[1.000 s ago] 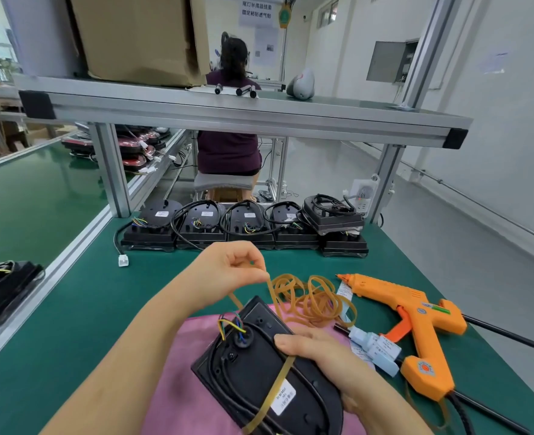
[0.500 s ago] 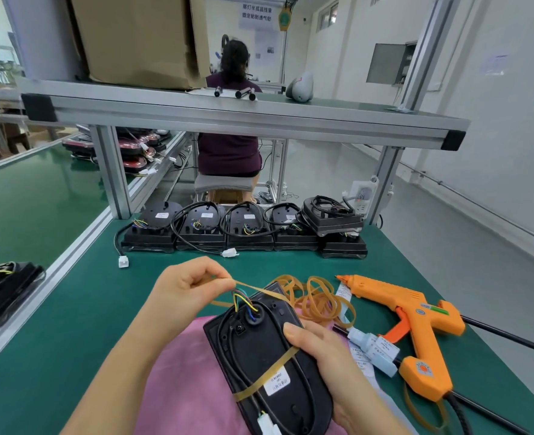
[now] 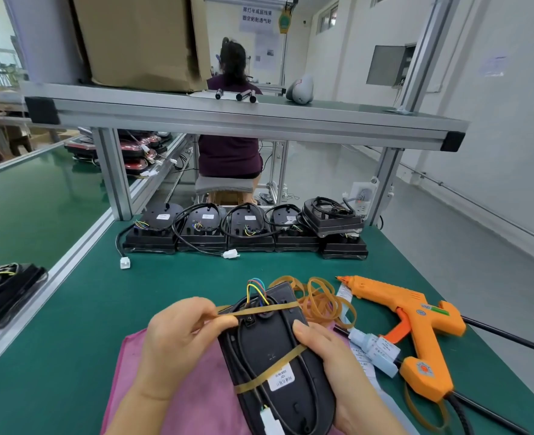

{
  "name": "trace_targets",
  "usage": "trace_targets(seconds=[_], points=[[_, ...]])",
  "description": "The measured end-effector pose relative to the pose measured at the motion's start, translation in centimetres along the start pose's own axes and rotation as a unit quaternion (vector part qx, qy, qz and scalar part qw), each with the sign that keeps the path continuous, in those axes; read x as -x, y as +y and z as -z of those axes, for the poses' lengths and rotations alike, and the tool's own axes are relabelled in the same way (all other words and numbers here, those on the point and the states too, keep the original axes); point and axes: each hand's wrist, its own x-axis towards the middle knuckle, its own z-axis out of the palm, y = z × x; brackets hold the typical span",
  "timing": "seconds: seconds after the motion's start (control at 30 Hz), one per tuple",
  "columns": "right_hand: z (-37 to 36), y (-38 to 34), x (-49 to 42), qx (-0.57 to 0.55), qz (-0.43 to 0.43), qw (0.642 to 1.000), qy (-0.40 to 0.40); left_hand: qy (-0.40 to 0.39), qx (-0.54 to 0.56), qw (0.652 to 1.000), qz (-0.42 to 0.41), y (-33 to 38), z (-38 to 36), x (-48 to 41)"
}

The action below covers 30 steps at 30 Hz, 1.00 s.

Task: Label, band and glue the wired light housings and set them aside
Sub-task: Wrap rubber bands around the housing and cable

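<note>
Views: a single head-worn wide-angle view is given.
Facing: forward and down over the table (image 3: 171, 296).
Nearness: hands (image 3: 184, 343) are seen close, low in the frame.

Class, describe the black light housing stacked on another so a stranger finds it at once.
On the green worktable, find the row of black wired light housings along the far edge. At its right end, the stacked housing alone lies atop another, cable coiled on it.

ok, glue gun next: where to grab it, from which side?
Take the glue gun by its handle, from above with the right hand once free. It lies flat on its side, nozzle pointing left, handle angled toward the person, cord leaving its butt.
</note>
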Motion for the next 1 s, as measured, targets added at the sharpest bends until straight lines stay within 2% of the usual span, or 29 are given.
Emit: trace_targets(seconds=[0.2,0.3,0.4,0.53,0.6,0.63,0.7,0.8,0.9,1.0], points=[[-0.3,0.1,0.1,-0.042,0.015,0.998,0.041,-0.040,0.058,0.984,0.165,-0.9,-0.5,0.6],[0.0,0.2,0.1,-0.043,0.020,0.997,0.063,-0.113,0.104,0.963,0.221,-0.5,-0.5,0.3],[0.1,0.3,0.1,-0.013,0.039,0.996,0.083,-0.183,0.120,0.963,0.160,1.3,-0.2,0.2],[-0.5,0.9,0.2,0.043,0.077,0.993,0.083,-0.176,-0.029,0.984,-0.010,3.5,-0.3,-0.5],[-0.5,1.1,0.2,0.064,0.089,0.991,0.081,-0.174,-0.077,0.977,-0.095,4.0,-0.7,-0.4],[-0.5,1.0,0.2,0.072,0.094,0.989,0.083,-0.180,-0.087,0.974,-0.109,3.9,-0.9,-0.2],[-0.5,0.8,0.5,0.067,0.097,0.989,0.083,-0.185,-0.073,0.977,-0.082,3.4,-0.8,0.2],[-0.1,0.5,0.8,0.024,0.081,0.994,0.075,-0.188,-0.027,0.982,0.007,2.8,-0.1,0.6],[0.1,0.2,1.1,-0.017,0.066,0.996,0.060,-0.190,0.067,0.972,0.118,2.5,0.4,1.0],[-0.2,0.2,1.2,-0.033,0.056,0.996,0.061,-0.166,0.112,0.963,0.179,2.4,0.5,1.6]])
